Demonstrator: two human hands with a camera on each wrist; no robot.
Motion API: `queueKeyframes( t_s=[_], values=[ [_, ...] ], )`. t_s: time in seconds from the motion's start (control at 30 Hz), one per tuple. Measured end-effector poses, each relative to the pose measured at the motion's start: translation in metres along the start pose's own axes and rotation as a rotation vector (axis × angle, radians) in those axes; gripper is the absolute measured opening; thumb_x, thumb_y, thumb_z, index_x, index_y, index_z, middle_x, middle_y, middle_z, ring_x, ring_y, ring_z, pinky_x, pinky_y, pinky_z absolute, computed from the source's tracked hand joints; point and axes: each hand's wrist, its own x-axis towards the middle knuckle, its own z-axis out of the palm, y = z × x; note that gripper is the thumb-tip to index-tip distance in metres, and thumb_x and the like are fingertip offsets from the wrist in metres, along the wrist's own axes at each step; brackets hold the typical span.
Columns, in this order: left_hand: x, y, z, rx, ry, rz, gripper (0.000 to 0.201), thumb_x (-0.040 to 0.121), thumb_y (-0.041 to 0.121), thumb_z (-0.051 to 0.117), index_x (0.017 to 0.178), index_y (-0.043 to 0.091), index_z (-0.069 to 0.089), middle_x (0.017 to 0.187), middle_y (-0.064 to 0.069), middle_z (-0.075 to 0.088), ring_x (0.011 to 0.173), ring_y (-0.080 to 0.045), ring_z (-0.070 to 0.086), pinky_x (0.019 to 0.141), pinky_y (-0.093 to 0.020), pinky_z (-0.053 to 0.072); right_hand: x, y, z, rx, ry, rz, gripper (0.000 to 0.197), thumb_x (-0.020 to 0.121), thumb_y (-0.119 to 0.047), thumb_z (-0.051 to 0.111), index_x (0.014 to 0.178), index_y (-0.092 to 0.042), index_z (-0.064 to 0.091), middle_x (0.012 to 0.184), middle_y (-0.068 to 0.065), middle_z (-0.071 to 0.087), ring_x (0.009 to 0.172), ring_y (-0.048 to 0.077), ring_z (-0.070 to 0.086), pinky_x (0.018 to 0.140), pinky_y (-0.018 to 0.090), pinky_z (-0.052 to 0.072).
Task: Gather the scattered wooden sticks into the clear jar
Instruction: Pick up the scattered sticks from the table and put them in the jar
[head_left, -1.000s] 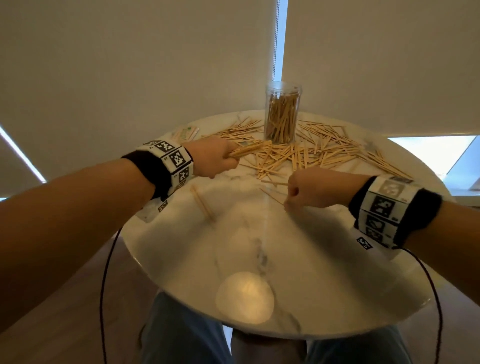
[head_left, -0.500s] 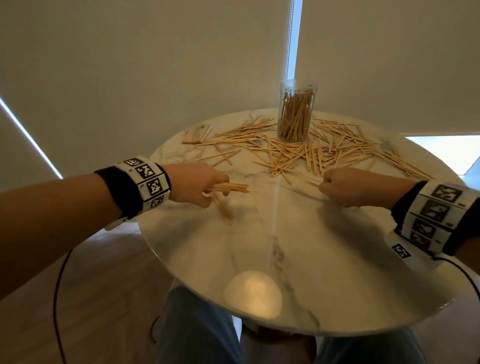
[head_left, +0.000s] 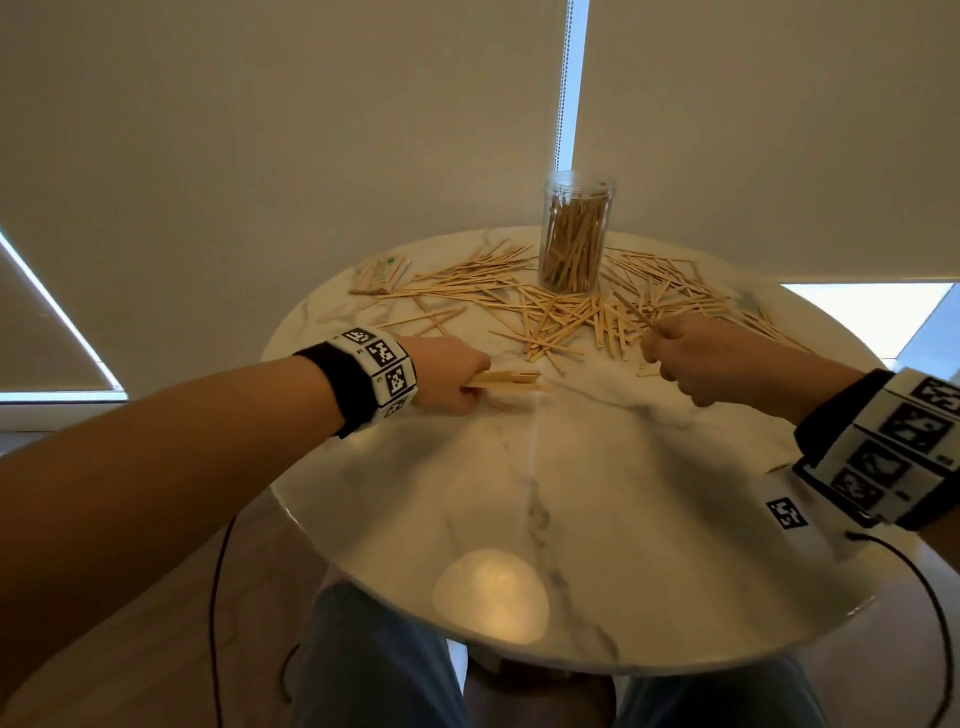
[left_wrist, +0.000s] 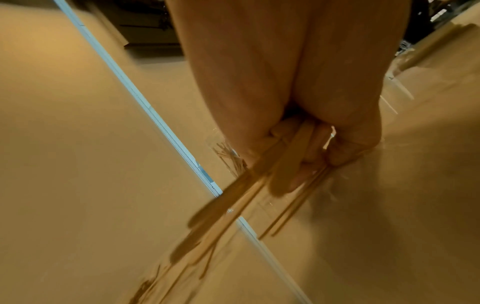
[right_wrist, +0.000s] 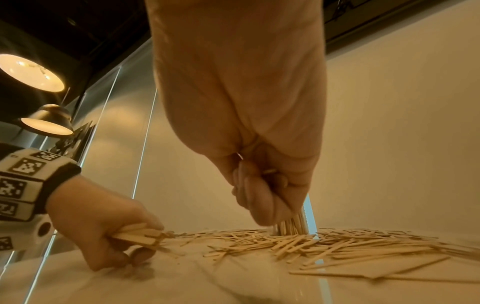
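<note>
Since half a second ago, little is changed: the bundle of sticks (head_left: 501, 378) is still gripped in the left hand (head_left: 448, 375), fingers (right_wrist: 140, 254) curled round it, low over the worktop (head_left: 571, 493). A few sticks are pinched in the closed right hand (head_left: 691, 358). Scattered sticks (head_left: 561, 312) are spread around the clear jar (head_left: 574, 234), standing upright at the worktop's far side.

Pale matt wooden sticks (head_left: 545, 312) lie on a glossy, veined marble counter (head_left: 571, 493); the jar (head_left: 575, 234) is clear, shiny plastic.
</note>
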Motion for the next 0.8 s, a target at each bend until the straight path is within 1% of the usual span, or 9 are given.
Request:
queueKeyframes(
  t_s=[0.1, 0.17, 0.27, 0.37, 0.47, 0.57, 0.63, 0.7, 0.8],
  values=[
    [0.004, 0.005, -0.005, 0.025, -0.008, 0.010, 0.032, 0.092, 0.036, 0.057, 0.116, 0.014, 0.057, 0.108, -0.010, 0.057, 0.092, -0.029, 0.060, 0.083, -0.040, 0.053, -0.007, -0.004, 0.001, 0.089, 0.000, -0.016, 0.024, 0.106, -0.020, 0.038, 0.097, -0.006, 0.055, 0.081, 0.010, 0.047, 0.060, 0.018, 0.038, 0.051, 0.031, 0.035],
    [0.003, 0.007, -0.007, 0.040, -0.017, 0.005, 0.031, 0.091, 0.035, 0.059, 0.114, 0.014, 0.056, 0.099, -0.007, 0.059, 0.088, -0.028, 0.060, 0.079, -0.039, 0.054, -0.011, -0.007, 0.001, 0.112, 0.000, -0.032, 0.023, 0.107, -0.020, 0.037, 0.094, -0.009, 0.053, 0.080, 0.008, 0.046, 0.059, 0.017, 0.038, 0.051, 0.031, 0.035],
    [0.003, 0.007, -0.004, 0.021, 0.004, -0.025, 0.031, 0.092, 0.034, 0.059, 0.115, 0.014, 0.052, 0.090, -0.004, 0.056, 0.086, -0.029, 0.061, 0.075, -0.037, 0.053, -0.013, -0.008, 0.001, 0.093, 0.027, -0.061, 0.027, 0.106, -0.025, 0.039, 0.096, -0.009, 0.059, 0.081, 0.007, 0.053, 0.064, 0.018, 0.044, 0.058, 0.034, 0.040],
    [0.004, 0.010, -0.001, 0.061, 0.015, -0.030, 0.032, 0.094, 0.035, 0.057, 0.114, 0.010, 0.055, 0.099, -0.009, 0.062, 0.085, -0.027, 0.059, 0.071, -0.033, 0.049, -0.013, -0.006, 0.001, 0.063, 0.080, -0.085, 0.032, 0.105, -0.027, 0.040, 0.092, -0.013, 0.065, 0.081, 0.006, 0.057, 0.064, 0.017, 0.047, 0.063, 0.034, 0.040],
    [0.003, 0.011, -0.003, 0.004, 0.062, -0.051, 0.033, 0.097, 0.039, 0.053, 0.111, 0.009, 0.055, 0.102, -0.010, 0.062, 0.086, -0.028, 0.059, 0.070, -0.032, 0.046, -0.014, -0.007, 0.001, 0.146, 0.088, -0.096, 0.033, 0.106, -0.022, 0.037, 0.087, -0.009, 0.060, 0.076, 0.010, 0.056, 0.060, 0.021, 0.051, 0.056, 0.036, 0.047],
    [0.002, 0.011, -0.011, -0.300, 0.203, -0.085, 0.022, 0.098, 0.033, 0.051, 0.103, 0.012, 0.052, 0.093, -0.007, 0.063, 0.079, -0.024, 0.059, 0.068, -0.032, 0.045, -0.019, -0.013, -0.001, 0.288, 0.105, -0.077, 0.029, 0.107, -0.020, 0.034, 0.093, -0.007, 0.056, 0.073, 0.010, 0.053, 0.055, 0.020, 0.048, 0.047, 0.031, 0.045],
    [0.004, 0.012, -0.019, -0.692, 0.295, -0.094, 0.015, 0.099, 0.026, 0.049, 0.099, 0.012, 0.055, 0.084, -0.004, 0.064, 0.071, -0.019, 0.061, 0.067, -0.033, 0.053, -0.020, -0.018, 0.000, 0.266, 0.149, -0.088, 0.033, 0.108, -0.028, 0.034, 0.096, -0.009, 0.057, 0.075, 0.008, 0.051, 0.059, 0.018, 0.045, 0.052, 0.032, 0.043],
    [0.005, 0.020, -0.027, -1.120, 0.353, -0.103, 0.015, 0.099, 0.020, 0.047, 0.093, 0.012, 0.058, 0.076, -0.003, 0.060, 0.065, -0.014, 0.057, 0.061, -0.031, 0.055, -0.018, -0.024, 0.004, 0.243, 0.198, -0.125, 0.037, 0.107, -0.033, 0.033, 0.095, -0.010, 0.060, 0.075, 0.005, 0.053, 0.063, 0.018, 0.048, 0.062, 0.037, 0.046],
    [0.007, 0.032, -0.038, -1.465, 0.408, -0.152, 0.022, 0.098, 0.019, 0.048, 0.090, 0.009, 0.066, 0.086, -0.007, 0.060, 0.074, -0.016, 0.054, 0.055, -0.027, 0.052, -0.012, -0.034, 0.012, 0.391, 0.197, -0.205, 0.035, 0.106, -0.026, 0.034, 0.084, -0.011, 0.057, 0.068, 0.005, 0.052, 0.058, 0.020, 0.049, 0.062, 0.041, 0.049]
  ],
)
